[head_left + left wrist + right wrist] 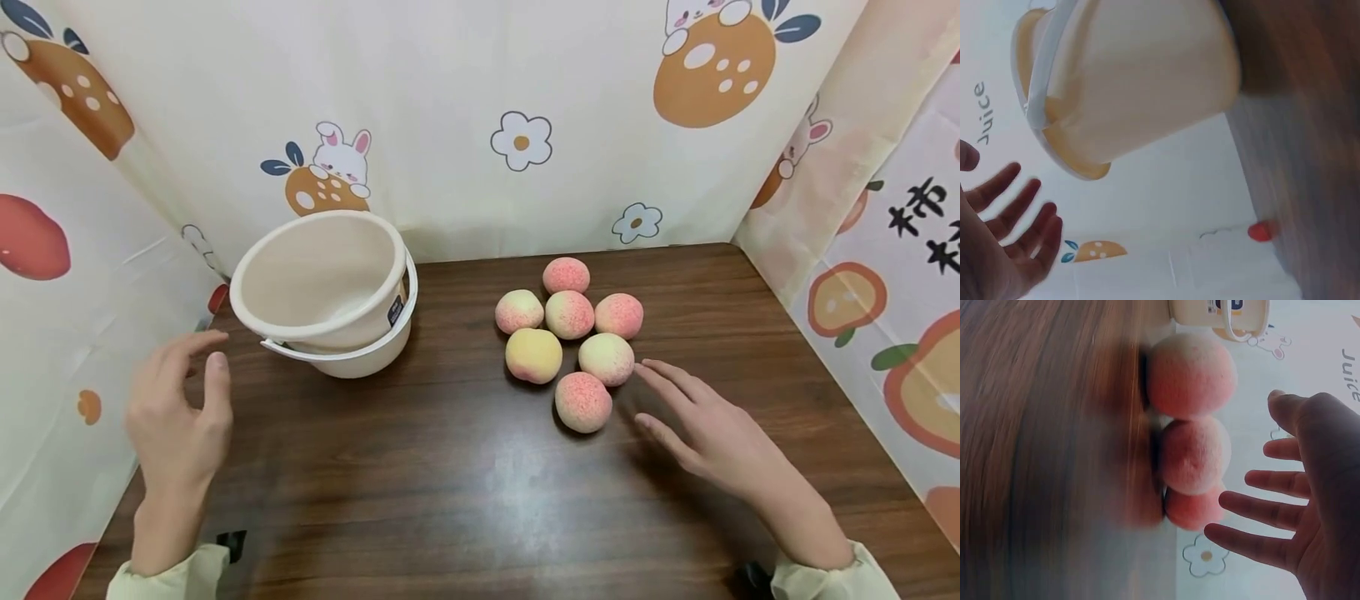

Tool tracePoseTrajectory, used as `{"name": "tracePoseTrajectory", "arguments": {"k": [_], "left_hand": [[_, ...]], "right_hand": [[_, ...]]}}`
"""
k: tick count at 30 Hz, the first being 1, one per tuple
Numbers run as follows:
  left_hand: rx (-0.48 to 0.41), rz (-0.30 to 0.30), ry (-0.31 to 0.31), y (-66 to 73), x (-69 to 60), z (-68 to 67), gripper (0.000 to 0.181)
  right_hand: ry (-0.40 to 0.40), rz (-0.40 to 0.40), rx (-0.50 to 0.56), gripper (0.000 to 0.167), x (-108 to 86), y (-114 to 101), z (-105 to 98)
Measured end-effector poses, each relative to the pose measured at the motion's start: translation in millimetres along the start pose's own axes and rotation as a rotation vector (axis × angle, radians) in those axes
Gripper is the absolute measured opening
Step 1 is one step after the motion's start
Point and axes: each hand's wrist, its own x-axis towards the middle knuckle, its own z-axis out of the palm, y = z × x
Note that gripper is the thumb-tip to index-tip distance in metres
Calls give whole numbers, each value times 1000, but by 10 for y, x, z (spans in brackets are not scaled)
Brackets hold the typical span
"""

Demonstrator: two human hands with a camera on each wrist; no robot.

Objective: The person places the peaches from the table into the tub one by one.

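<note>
Several peaches lie in a loose cluster right of centre; a yellow one [533, 356] is at its left and a pink one [583, 402] nearest the person. My right hand [712, 429], fingers spread, hovers just right of the cluster and holds nothing; in the right wrist view the hand [1297, 506] is beside three peaches [1194, 455]. A cream bucket [318, 283] with a white handle stands at the back left. My left hand [180, 408] is raised near its left front side, fingers relaxed and empty; the left wrist view shows the hand [1010, 244] apart from the bucket [1147, 81].
A dark wooden table [450, 500] carries everything. Patterned curtain-like cloth [465, 167] stands behind it, with more cloth along the left and right sides. Between the bucket and the peaches lies a stretch of bare tabletop.
</note>
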Motion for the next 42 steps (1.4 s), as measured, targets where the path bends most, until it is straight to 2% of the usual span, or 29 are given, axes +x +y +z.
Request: {"name": "tracePoseTrajectory", "arguments": {"k": [4,8,11,16,18,23,26,35,42], "left_hand": [[-34,-129,-35,-35,93,60,37],[-55,-302,-102,-51,166,118,45],[-119,-425,-136,-57,239,165,49],[-266,-574,-184,-76,401,278,54],[-351,-641,-194,-83,460,318,54],[-610,-792,-160,-118,549,386,55],[-673,-817,-180,-144,562,420,57],[-638,-769,-243,-184,602,456,56],[-634,-756,-292,-188,635,461,58]], "right_hand": [[-3,-41,6,71,57,-38,86],[1,-74,12,70,102,-72,151],[-1,-89,21,69,131,-103,185],[4,-107,39,71,169,-159,240],[8,-123,43,73,186,-179,268],[9,-163,53,72,229,-240,339],[-1,-169,67,71,258,-283,367],[-25,-180,70,70,335,-347,407],[-36,-166,56,70,360,-363,458]]}}
